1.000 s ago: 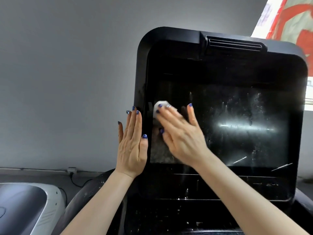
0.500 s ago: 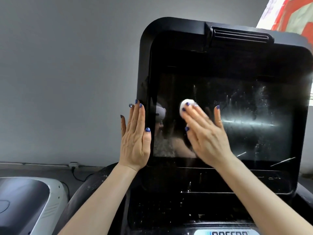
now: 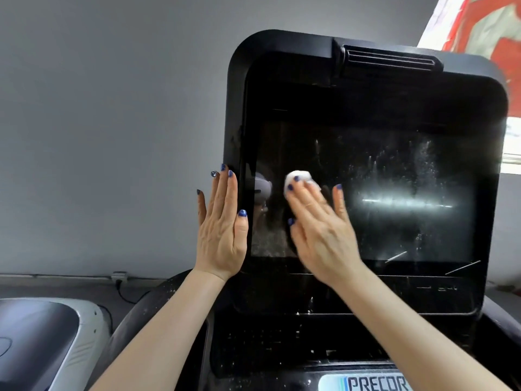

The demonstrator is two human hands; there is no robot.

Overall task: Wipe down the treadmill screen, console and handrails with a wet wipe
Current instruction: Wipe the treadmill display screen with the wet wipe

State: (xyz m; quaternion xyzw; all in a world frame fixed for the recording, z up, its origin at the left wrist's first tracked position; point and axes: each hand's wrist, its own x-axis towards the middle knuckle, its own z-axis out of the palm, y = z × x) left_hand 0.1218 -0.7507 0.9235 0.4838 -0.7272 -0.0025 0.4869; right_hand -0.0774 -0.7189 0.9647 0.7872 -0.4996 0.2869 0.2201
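A plain grey wall [image 3: 107, 114] stood behind the treadmill. The wet wipe [image 3: 298, 176] lay on the left part of the screen [image 3: 394, 170], pressed flat under my right hand [image 3: 318, 230], fingers straight; it had slid back left from half a second before. My left hand [image 3: 222, 230], spread flat, steadied the frame's edge. Streaks on the right remained unwiped.

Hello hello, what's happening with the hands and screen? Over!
Left hand flat against black screen frame. Right hand pressing white wet wipe on dusty screen. Nothing blocking.
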